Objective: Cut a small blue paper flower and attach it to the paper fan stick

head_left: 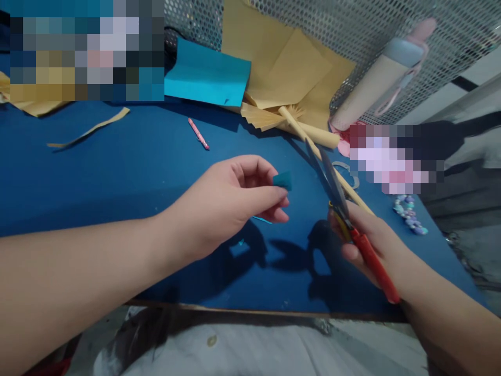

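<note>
Between thumb and fingers, my left hand [250,190] pinches a small piece of teal paper [283,180] above the blue table. To its right, my right hand [371,240] grips red-handled scissors [370,256]. The scissor blades point up and away, slightly parted, apart from the paper. Tiny blue paper scraps [262,220] lie on the table below my left hand. A larger sheet of blue paper [207,73] rests at the back.
Tan paper sheets [289,57] lean on a metal mesh, near a pleated paper fan [258,116] and rolled paper sticks [313,134]. A bottle [379,78] stands back right. A pink pen [198,134], paper strip [94,128] and beads [409,214] lie on the table [129,172].
</note>
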### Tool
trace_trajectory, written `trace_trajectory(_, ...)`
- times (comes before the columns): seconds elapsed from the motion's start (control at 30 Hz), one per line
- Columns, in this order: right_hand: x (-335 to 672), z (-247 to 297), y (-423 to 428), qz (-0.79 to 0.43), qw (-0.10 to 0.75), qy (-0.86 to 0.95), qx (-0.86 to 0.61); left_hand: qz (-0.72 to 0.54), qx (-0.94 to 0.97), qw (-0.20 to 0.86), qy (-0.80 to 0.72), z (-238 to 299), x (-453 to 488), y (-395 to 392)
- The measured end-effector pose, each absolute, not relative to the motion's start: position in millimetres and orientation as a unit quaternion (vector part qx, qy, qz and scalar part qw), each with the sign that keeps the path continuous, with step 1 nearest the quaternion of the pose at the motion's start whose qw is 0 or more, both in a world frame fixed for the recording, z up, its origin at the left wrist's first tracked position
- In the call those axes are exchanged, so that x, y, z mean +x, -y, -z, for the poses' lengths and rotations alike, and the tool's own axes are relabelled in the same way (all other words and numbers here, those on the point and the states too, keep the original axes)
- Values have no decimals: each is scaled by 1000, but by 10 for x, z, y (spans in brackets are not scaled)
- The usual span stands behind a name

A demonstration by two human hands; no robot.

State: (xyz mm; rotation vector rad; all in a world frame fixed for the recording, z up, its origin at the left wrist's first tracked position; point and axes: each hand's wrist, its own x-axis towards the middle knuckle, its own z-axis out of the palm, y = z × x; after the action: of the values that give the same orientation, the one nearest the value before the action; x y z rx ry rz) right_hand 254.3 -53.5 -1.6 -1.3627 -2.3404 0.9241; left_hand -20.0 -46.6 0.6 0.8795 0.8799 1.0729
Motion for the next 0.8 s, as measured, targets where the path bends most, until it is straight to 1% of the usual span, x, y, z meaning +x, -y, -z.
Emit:
trace_trajectory(0.2,2505,72,482,-315,119,803,-491,-472,373,679,-420,-52,-218,379)
trace_trajectory(0.47,2456,62,376,-231,95,815,-522,-523,385,642,-408,17,-283,257)
trace_trajectory(0.8,2417,36,398,-213,72,820,-527,-499,298,725,-370,35,-241,302)
